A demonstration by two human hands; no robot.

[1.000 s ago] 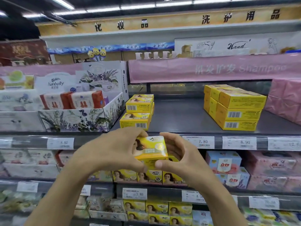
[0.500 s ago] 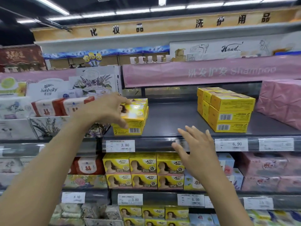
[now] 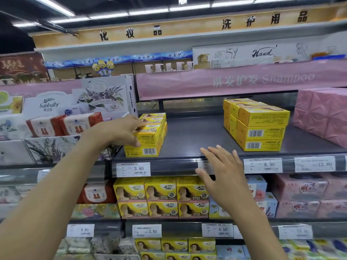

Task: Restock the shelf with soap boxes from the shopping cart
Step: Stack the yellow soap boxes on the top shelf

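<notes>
Soap box [image 3: 150, 136] lands on the shelf [image 3: 197, 141]: held a second ago between both grips out in front of the shelf's front edge, it now sits on top of the left stack [image 3: 144, 151] of matching yellow boxes, at the shelf's left end and close to the front edge, above the 3.80 price tag [image 3: 133, 169]. My left grip [image 3: 122, 132] alone has carried it there and still has hold of it, fingers curled over the top and thumb against the front face, no wider apart than the box itself. My right grip [image 3: 223, 177] has let go and fallen back. It hangs in front of the shelf's front edge, fingers straight and spread, holding nothing.

The box looks square with the one beneath it, so I judge this placing all but done. What remains is to release and draw the left grip clear without dragging the box off the stack. A right stack [image 3: 259, 128] of yellow boxes stands well apart towards the shelf's right end, near the pink wrapped packs [image 3: 323, 113]. Between the two stacks is bare shelf, which I judge to be room for more stock. The shopping cart is out of view, so I cannot tell how many boxes are left to bring
</notes>
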